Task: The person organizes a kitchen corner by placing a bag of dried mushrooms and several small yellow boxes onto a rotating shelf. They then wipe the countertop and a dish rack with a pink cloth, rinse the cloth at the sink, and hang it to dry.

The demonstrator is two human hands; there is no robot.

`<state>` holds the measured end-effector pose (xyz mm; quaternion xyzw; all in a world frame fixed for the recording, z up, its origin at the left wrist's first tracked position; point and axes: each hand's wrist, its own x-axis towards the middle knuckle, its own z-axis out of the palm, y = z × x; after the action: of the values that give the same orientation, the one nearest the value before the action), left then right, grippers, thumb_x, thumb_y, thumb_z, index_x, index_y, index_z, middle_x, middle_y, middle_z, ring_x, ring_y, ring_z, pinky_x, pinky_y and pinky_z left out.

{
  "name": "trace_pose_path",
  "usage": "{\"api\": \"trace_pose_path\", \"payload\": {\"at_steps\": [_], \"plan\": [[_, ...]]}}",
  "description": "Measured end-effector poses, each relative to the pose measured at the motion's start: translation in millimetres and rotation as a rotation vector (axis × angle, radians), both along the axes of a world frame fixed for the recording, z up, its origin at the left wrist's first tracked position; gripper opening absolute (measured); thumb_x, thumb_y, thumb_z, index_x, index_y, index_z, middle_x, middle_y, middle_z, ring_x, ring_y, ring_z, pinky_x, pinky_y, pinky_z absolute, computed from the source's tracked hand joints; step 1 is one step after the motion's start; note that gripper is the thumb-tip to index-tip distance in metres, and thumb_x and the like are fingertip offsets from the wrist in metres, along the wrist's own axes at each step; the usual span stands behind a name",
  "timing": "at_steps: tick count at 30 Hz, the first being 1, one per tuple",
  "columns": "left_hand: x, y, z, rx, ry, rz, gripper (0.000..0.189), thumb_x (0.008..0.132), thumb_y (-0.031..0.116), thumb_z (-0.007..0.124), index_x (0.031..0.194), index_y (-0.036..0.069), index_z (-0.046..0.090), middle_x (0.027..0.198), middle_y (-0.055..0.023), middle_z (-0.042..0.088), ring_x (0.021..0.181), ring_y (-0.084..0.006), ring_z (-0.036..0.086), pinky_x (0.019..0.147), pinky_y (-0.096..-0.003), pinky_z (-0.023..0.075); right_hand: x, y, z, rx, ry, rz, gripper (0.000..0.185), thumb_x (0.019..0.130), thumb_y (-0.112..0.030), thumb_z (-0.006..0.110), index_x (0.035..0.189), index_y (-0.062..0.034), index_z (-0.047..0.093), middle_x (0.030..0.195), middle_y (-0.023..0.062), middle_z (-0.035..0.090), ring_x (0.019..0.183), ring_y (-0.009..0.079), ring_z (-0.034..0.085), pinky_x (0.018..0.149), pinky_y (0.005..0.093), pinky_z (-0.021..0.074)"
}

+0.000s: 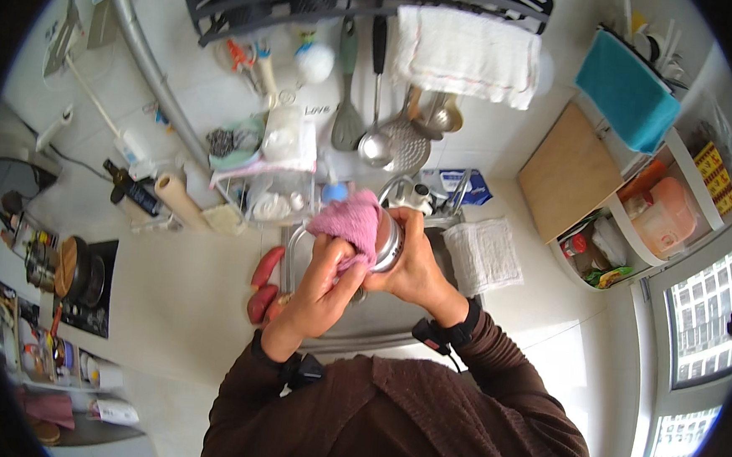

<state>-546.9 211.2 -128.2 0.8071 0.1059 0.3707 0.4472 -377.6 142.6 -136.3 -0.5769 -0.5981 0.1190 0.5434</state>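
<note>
Above the metal sink, my left hand grips a pink cloth that is bunched against a round metal container. My right hand wraps around the container from the other side, thumb and fingers on its rim. What the container is exactly, and how far the cloth reaches into or over it, cannot be told. The fingertips under the cloth are partly hidden. Behind both hands stands the sink's tap.
Several red-skinned sweet potatoes lie left of the sink. A folded white cloth lies at its right edge. A wire rack stands behind left; a skimmer and ladles hang on the wall. A wooden board leans at right.
</note>
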Motion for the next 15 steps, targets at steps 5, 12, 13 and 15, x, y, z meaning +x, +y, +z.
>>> {"api": "trace_pose_path", "payload": {"at_steps": [5, 12, 13, 15], "plan": [[9, -17, 61, -0.799, -0.359, -0.378, 0.038, 0.098, 0.030, 0.047, 0.124, 0.003, 0.046, 0.126, -0.0120, 0.052, 0.121, -0.0243, 0.048, 0.104, -0.0419, 0.0364, 44, -47, 13, 0.012, 0.086, -0.111, 0.085, 0.055, -0.025, 0.088, 0.118, 0.0005, 0.036, 0.105, 0.0184, 0.057, 0.097, 0.0270, 0.059, 0.086, 0.0367, 0.0472], [25, -31, 212, -0.510, -0.336, -0.230, 0.058, 0.082, 0.001, 0.050, 0.137, -0.006, 0.032, 0.133, -0.0195, 0.048, 0.124, -0.0308, 0.049, 0.107, -0.0438, 0.0356, 123, -131, 1, -0.049, 0.169, -0.233, 0.081, 0.058, -0.025, 0.085, 0.115, 0.0002, 0.034, 0.103, 0.0176, 0.055, 0.095, 0.0235, 0.057, 0.084, 0.0359, 0.0478], [38, -32, 232, -0.450, -0.325, -0.214, 0.057, 0.083, -0.001, 0.050, 0.137, -0.006, 0.032, 0.133, -0.0196, 0.048, 0.124, -0.0310, 0.049, 0.107, -0.0438, 0.0359, 132, -142, -3, -0.062, 0.205, -0.255, 0.081, 0.058, -0.026, 0.085, 0.115, 0.0005, 0.034, 0.103, 0.0177, 0.055, 0.094, 0.0233, 0.057, 0.084, 0.0356, 0.0481], [72, -31, 268, -0.336, -0.320, -0.240, 0.056, 0.084, -0.002, 0.048, 0.137, -0.006, 0.032, 0.132, -0.0194, 0.049, 0.124, -0.0306, 0.049, 0.107, -0.0433, 0.0363, 149, -162, -10, -0.133, 0.293, -0.318, 0.081, 0.058, -0.026, 0.085, 0.114, 0.0011, 0.034, 0.101, 0.0179, 0.056, 0.093, 0.0229, 0.058, 0.082, 0.0349, 0.0485]]}}
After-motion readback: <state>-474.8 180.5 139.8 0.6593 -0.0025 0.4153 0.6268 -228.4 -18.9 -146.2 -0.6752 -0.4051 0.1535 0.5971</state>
